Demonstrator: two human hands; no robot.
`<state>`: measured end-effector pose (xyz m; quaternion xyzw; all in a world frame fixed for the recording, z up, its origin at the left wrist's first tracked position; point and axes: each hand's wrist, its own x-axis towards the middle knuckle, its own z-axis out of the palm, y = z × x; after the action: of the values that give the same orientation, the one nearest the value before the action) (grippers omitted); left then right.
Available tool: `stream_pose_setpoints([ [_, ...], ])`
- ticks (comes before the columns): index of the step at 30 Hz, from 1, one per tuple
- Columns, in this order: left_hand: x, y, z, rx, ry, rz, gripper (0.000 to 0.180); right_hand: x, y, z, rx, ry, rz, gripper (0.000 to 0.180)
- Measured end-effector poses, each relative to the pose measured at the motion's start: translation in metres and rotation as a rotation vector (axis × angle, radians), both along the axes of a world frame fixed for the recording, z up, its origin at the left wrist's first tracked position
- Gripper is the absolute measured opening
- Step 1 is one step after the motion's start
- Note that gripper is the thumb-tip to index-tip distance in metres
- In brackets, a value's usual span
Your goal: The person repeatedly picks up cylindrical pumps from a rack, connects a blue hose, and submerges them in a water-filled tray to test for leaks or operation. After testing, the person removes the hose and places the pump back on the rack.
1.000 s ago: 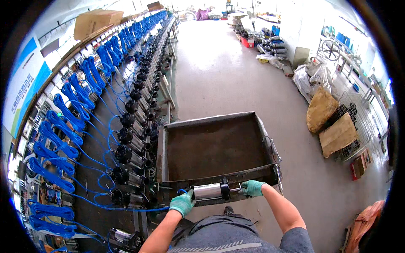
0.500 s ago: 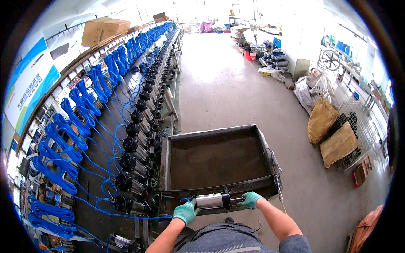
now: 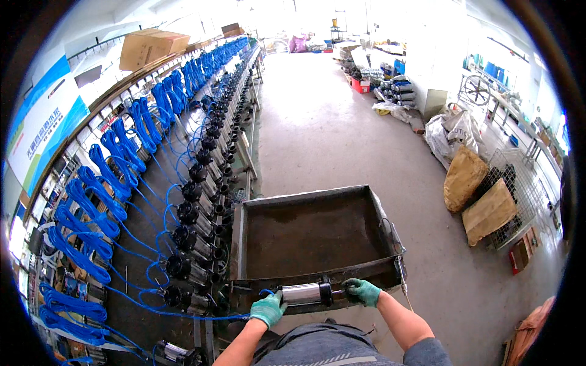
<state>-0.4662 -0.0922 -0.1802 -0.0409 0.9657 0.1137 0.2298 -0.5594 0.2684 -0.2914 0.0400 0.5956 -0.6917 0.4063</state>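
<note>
A submersible pump (image 3: 301,294) with a shiny metal barrel and black ends lies crosswise on the near ledge of a metal trough (image 3: 242,241). My left hand (image 3: 268,309), in a green glove, is closed around its left end, where a blue cable (image 3: 226,318) runs off to the left. At the pump's right end, a thin shaft (image 3: 337,292) points toward my gloved right hand (image 3: 365,293). The fingers of that hand are curled together just beyond the shaft. They look dark at the tips, and what they hold is hidden.
Left of the trough, a long bench carries a row of similar pumps (image 3: 192,268) and coiled blue cables (image 3: 79,253). A metal rod or cord (image 3: 403,274) hangs at the trough's right corner. Brown sacks (image 3: 488,210) and a wire-mesh crate (image 3: 519,183) stand on the floor at right.
My right hand has shifted slightly, its fingers curling more at the shaft end. The black piece at the pump's right end looks closer to the barrel. My left hand stays on the pump.
</note>
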Motion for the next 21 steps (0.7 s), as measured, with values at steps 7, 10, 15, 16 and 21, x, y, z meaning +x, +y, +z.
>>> stream_pose_setpoints([
  [7,0.003,0.0,-0.004,-0.009,0.026,0.015,0.057,-0.014,0.002,0.025,-0.041,-0.321,0.046,0.025],
  [10,0.003,0.0,-0.007,0.001,0.027,0.018,0.057,-0.019,0.001,0.028,-0.032,-0.184,0.142,0.033],
  [15,0.005,-0.003,-0.01,0.012,0.036,0.035,0.058,-0.021,-0.014,0.059,0.409,0.292,0.565,0.049],
  [16,0.002,0.001,-0.007,0.019,0.028,0.029,0.059,-0.026,-0.014,0.04,0.625,0.483,0.692,0.049],
  [21,0.003,0.001,-0.003,0.017,0.017,0.044,0.06,-0.025,-0.025,0.027,0.961,0.721,0.893,0.058],
])
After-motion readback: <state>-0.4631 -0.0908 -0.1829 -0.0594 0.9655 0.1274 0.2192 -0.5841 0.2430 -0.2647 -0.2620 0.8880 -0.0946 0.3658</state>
